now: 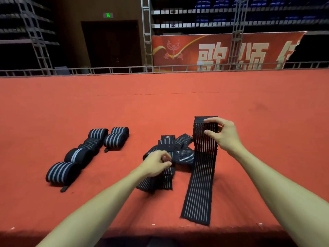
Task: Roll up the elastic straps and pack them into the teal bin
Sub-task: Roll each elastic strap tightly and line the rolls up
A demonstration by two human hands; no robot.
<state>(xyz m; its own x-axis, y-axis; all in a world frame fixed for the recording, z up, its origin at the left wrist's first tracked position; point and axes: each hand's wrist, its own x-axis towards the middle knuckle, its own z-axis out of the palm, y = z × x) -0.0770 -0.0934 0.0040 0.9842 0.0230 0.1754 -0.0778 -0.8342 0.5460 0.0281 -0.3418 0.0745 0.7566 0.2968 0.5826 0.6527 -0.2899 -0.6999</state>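
Right hand grips the top of a striped elastic strap hanging down onto the red carpet. Left hand pinches one in the loose pile. Rolled straps sit off left.

Unrolled strap, right: black, with thin white lengthwise pinstripes.
Strap pile, centre: black, same thin pale pinstripes.
Rolled straps, left: black, with broad grey-white bands.
Carpet: plain orange-red.
Banner, far right: red, with cream characters and a gold swoosh.
Exit sign, far: green.
Seats, far: blue.
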